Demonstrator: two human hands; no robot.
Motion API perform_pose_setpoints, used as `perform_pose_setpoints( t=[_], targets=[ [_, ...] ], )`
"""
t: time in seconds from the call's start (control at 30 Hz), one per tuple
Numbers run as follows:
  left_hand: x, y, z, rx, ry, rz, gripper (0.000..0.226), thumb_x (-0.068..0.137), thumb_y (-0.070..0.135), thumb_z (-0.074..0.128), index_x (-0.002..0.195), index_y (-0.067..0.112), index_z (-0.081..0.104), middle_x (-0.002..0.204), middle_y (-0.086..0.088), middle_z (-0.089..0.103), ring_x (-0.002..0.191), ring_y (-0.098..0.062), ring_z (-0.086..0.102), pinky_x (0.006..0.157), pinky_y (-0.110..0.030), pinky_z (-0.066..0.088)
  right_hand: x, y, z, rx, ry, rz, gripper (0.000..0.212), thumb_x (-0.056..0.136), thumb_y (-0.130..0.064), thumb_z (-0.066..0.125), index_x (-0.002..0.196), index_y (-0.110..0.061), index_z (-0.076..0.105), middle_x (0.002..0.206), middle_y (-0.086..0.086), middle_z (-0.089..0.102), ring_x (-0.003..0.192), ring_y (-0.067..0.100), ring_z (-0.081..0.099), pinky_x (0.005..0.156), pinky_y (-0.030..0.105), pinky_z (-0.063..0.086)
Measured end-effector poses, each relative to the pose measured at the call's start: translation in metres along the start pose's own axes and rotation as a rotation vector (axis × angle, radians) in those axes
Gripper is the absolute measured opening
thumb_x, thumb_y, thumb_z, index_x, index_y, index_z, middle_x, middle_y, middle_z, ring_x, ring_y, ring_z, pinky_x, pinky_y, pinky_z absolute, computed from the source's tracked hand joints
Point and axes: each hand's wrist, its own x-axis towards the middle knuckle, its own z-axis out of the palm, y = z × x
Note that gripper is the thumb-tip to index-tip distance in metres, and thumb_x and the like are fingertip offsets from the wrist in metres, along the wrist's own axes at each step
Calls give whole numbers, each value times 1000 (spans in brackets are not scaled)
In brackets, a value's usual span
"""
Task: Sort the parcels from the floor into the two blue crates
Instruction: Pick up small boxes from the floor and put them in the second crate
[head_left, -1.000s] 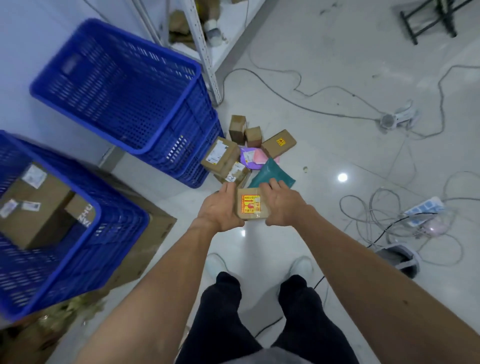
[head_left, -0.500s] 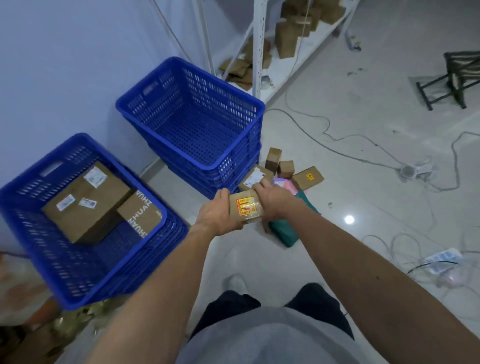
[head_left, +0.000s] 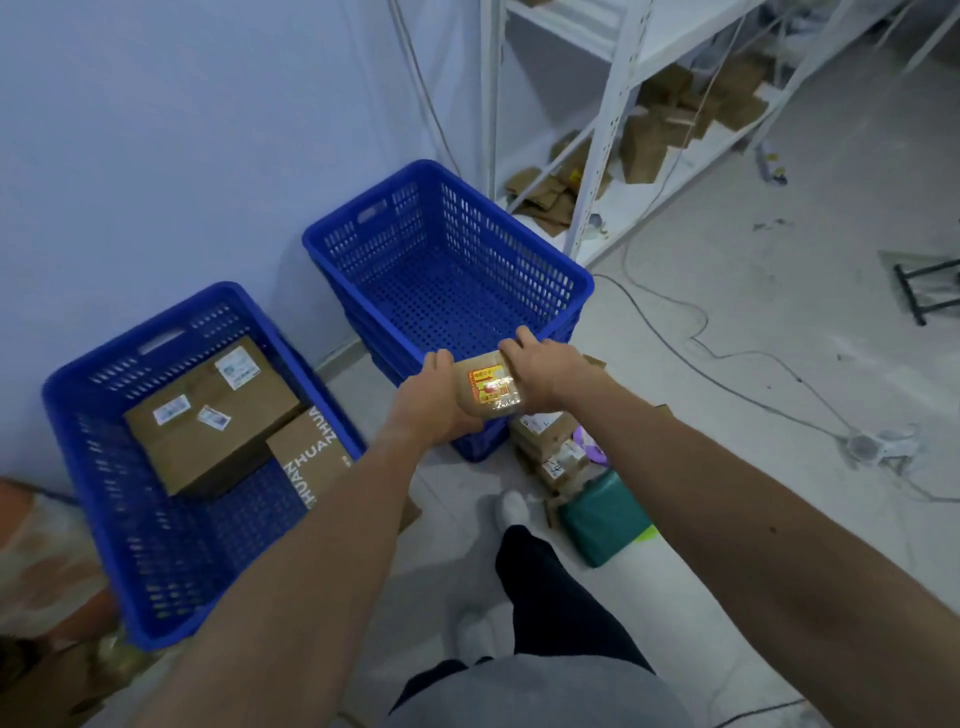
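Parcel (head_left: 488, 387), small, brown, with a red-and-yellow label facing up, is being held off the floor between both hands at frame centre. Left hand (head_left: 431, 402) is gripping its 9 o'clock end, fingers curled under and thumb up the side. Right hand (head_left: 540, 371) is gripping the 3 o'clock end, fingers wrapping over the top edge. So both hands are clamped on the same parcel, none free.

Key relation: the parcel's long axis is running roughly 8-to-2 o'clock across the body, and it is hanging just at the near corner of the far blue crate (head_left: 363, 244). That crate's open mouth is lying at 12 o'clock from the hands, and no parcel is showing in it. The right hand is sitting slightly further forward, overlapping the crate's near wall in the picture, so it is judged the nearer hand to that opening.

Near blue crate (head_left: 62, 395) is lying at 8 o'clock from the hands, well apart, already holding a large labelled box (head_left: 208, 415) and a printed box (head_left: 306, 457). Going there is judged a sideways swing; going to the far crate is judged a short push forward.

Floor parcels (head_left: 545, 431) and a green mailer (head_left: 602, 519) are waiting at 5 o'clock below the right forearm, unsorted.
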Motion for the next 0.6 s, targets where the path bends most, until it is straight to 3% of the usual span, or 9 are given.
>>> perform_pose_setpoints(
  t=[0.13, 0.37, 0.5, 0.6],
  targets=[
    [59, -8, -3, 18, 23, -30, 86, 62, 52, 86, 121, 16, 35, 115, -1, 40, 82, -22, 57, 63, -34, 46, 60, 26, -8, -13, 24, -37, 80, 73, -42, 79, 135, -20, 33, 126, 7, 37, 95, 26, 57, 72, 42, 51],
    [184, -12, 13, -107, -60, -208, 89, 71, 38, 85, 137, 11, 32, 135, -13, 31, 97, -34, 58, 81, -42, 49, 196, 78, 2, 5, -54, -93, 90, 79, -32, 76, 148, -21, 20, 140, 9, 28, 108, 32, 52, 73, 43, 48],
    [236, -24, 42, -165, -116, -311, 81, 75, 30, 82, 136, 12, 32, 132, -11, 29, 83, -28, 52, 74, -39, 48, 258, 97, 29, -34, -121, -124, 92, 81, -28, 75, 150, -21, 14, 144, 9, 24, 113, 32, 48, 74, 43, 49],
    [271, -47, 83, -188, -137, -394, 73, 75, 22, 80, 130, 12, 32, 129, -11, 31, 88, -29, 54, 69, -41, 48, 307, 102, 62, -76, -196, -187, 92, 83, -28, 74, 151, -20, 13, 149, 11, 20, 118, 33, 47, 76, 42, 48]
  ],
)
